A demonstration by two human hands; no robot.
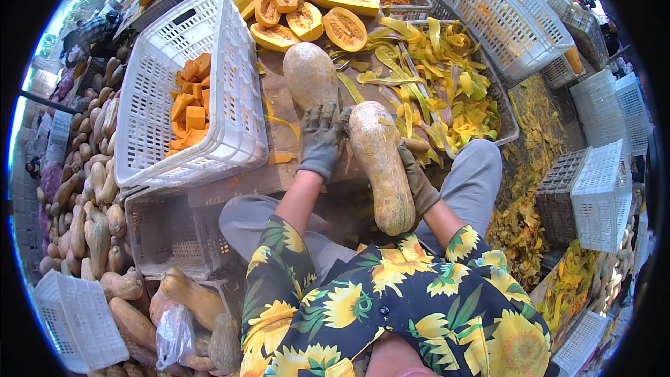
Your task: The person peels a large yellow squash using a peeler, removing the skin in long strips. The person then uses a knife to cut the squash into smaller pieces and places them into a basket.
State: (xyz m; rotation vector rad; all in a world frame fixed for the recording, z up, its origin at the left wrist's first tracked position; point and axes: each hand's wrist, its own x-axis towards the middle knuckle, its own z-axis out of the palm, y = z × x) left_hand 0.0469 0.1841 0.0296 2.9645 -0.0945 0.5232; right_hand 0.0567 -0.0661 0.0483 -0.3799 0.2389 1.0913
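A long, unpeeled butternut-type squash (381,167) is upright before me, its narrow middle between my hands. My right hand (419,173), in a dark glove, grips its right side, with what seems a wooden handle at the fingers. My left hand (320,139), in a grey-green glove, has its fingers spread over the lower end of a second whole squash (311,76) lying on the wooden board (275,70); its thumb side is close to the first squash. Halved squashes (345,29) with orange flesh and seeds are piled at the board's far end.
A white plastic crate (241,115) with orange squash chunks (191,115) stands at left. Yellow-green peelings (460,94) fill a tray on the right, beside a long metal blade or strip. An empty-looking grey crate (167,230) sits lower left, near heaped whole squashes (99,235). Stacked crates (602,193) stand at right.
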